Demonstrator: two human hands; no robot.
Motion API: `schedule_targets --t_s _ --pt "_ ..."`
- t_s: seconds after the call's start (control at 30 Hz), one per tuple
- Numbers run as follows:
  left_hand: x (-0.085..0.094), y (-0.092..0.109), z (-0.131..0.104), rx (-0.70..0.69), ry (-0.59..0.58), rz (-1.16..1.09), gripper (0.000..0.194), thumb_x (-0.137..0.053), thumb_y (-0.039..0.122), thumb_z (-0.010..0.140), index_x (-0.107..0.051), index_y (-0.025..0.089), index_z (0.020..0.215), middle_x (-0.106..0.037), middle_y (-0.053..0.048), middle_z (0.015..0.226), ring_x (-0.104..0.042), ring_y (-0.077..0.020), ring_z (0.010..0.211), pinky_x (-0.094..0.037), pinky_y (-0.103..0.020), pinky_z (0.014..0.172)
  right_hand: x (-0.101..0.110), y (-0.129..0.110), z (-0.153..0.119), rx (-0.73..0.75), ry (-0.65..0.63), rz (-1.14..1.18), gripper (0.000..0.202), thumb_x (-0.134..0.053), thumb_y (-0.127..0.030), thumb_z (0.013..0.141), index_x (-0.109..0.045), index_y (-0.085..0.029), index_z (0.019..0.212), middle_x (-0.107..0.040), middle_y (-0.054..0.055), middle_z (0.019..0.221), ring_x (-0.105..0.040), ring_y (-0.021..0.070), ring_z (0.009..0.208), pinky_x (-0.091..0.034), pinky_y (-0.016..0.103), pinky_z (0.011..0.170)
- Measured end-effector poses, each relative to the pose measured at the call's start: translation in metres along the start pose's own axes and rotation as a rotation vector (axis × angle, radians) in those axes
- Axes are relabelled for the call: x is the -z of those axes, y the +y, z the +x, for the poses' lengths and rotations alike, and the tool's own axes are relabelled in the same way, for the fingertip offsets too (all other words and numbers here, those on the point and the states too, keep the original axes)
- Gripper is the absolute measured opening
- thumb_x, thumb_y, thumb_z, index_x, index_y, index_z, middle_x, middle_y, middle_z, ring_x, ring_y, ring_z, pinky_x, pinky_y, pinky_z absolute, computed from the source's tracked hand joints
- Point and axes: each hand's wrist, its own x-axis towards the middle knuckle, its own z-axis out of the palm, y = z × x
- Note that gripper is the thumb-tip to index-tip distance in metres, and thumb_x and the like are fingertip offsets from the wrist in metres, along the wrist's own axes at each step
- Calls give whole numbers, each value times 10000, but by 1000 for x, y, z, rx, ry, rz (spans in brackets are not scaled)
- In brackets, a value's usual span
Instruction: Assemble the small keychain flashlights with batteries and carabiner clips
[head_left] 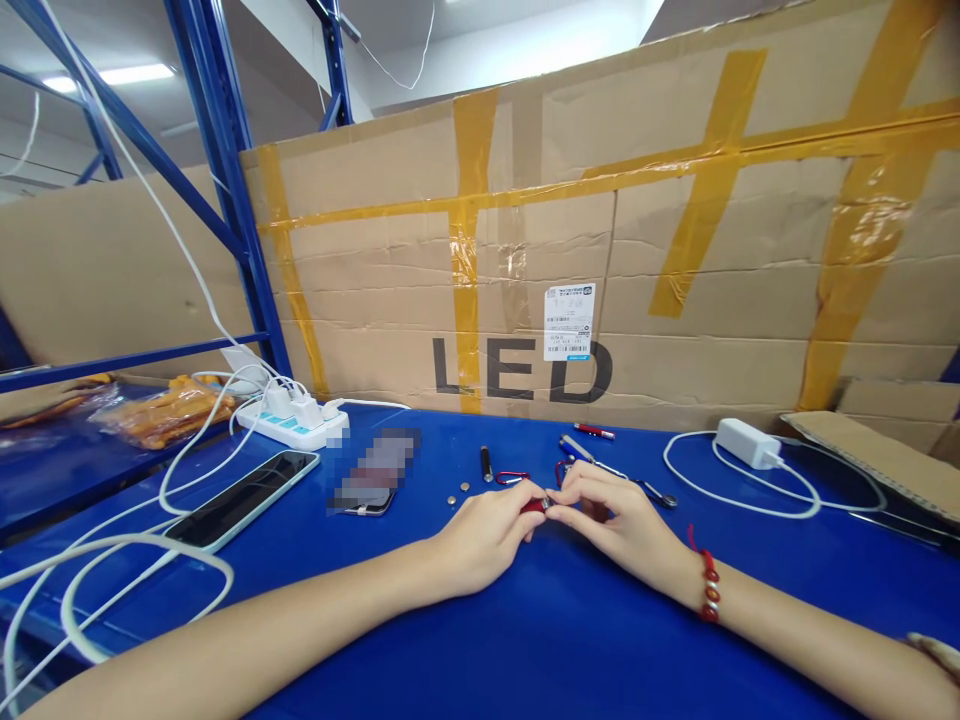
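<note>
From the head camera, both bare hands rested on the blue table top (525,640). The left hand (484,535) and the right hand (622,520) met near the middle of the picture. Between their fingertips they pinched a small red metal tube (534,506), which looked like a tiny flashlight. The left fingers were curled and gripped the red part. The right fingers were curled too and pressed on its end, touching the left fingertips. The right wrist wore a red bead bracelet (709,588).

At 11 o'clock from the hands lay two small round silver button batteries (458,493), close together. Just past them lay a small black metal tube (486,463). At 12 o'clock, farther back, lay a thin red pen-shaped light (594,431). At 2 o'clock sat a white charger block (742,442) with a looping white cord. At 9 o'clock, well apart, lay a dark phone in a pale green case (244,497). At 10 o'clock stood a white power strip (292,418) with plugs in it. Behind everything stood a big brown cardboard wall with yellow tape (675,250) and the letters LED.
</note>
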Motion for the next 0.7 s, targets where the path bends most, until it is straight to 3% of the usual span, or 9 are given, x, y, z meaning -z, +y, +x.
schedule_targets --t_s 0.33,0.7 --pt "0 0 -1 11 -5 -25 170 -283 235 898 -450 201 896 -517 34 701 -505 -107 659 -367 -196 626 -2 2 1 -4 -5 -15 220 -494 -319 821 -580 -169 684 -536 24 715 -482 100 574 -393 215 488" --pt "-1 -1 0 17 -3 -37 181 -284 245 896 -431 189 808 -504 36 682 -490 -98 636 -351 -190 603 -1 1 0 -20 -21 -25 219 -474 -325 832 -553 -171 697 -541 24 732 -488 103 595 -403 218 509"
